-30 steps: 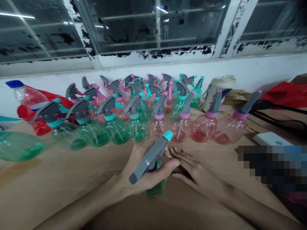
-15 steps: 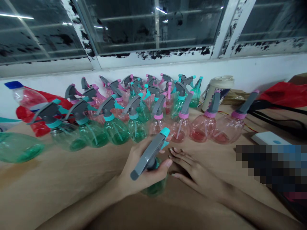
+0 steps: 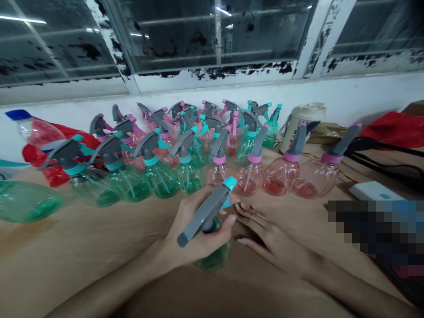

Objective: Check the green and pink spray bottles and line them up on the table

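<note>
In the head view, the left hand (image 3: 202, 248) holds a clear green plastic spray bottle (image 3: 204, 215) with a grey trigger head and turquoise nozzle. Its fingers curl round the neck, thumb on the near side, the green body below them. The right hand (image 3: 276, 240) lies just beside, over the tan surface (image 3: 96, 240), fingers extended, fingertips near the bottle.

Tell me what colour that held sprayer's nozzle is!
The nozzle is turquoise, seen best in the head view.
</note>
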The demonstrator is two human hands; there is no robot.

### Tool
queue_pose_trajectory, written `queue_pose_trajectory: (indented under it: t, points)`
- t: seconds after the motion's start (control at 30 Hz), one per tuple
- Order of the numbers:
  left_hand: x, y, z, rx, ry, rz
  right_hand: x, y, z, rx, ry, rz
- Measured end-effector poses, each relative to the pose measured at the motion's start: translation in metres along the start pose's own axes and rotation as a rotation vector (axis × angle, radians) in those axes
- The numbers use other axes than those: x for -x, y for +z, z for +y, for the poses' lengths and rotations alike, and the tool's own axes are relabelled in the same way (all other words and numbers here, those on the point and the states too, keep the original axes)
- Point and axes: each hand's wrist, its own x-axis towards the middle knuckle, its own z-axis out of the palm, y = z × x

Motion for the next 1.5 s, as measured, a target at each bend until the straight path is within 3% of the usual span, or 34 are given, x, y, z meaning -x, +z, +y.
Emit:
queue_pose_trajectory:
  t: [0.13, 0.3, 0.53, 0.7, 0.97, 1.33, 1.5]
  points:
    - [-0.002, -0.003, -0.001, -0.081, 0.043, -0.022, 0.0, 0.0, -0.001, -0.002, 0.0, 0.011]
    - [0.0, -0.002, -0.01, -0.028, -0.065, 0.04, 0.0, -0.001, -0.001, -0.012, -0.002, 0.01]
    - [0.0, 0.002, -0.009, -0.082, 0.096, 0.059, 0.0, 0.0, 0.0, -0.037, -0.007, 0.02]
    - [0.003, 0.003, -0.011, -0.02, 0.045, 0.04, 0.0, 0.0, -0.001, -0.013, 0.002, 0.018]
    - [0.013, 0.002, -0.014, -0.153, -0.02, 0.027, 0.0, -0.001, -0.001, -0.043, -0.02, 0.053]
    - [0.051, -0.007, -0.016, -0.205, -0.162, -0.102, -0.002, 0.0, -0.002, -0.026, -0.01, 0.06]
    - [0.063, -0.005, -0.019, -0.182, -0.214, -0.084, -0.004, 0.001, -0.004, -0.003, -0.023, 0.094]
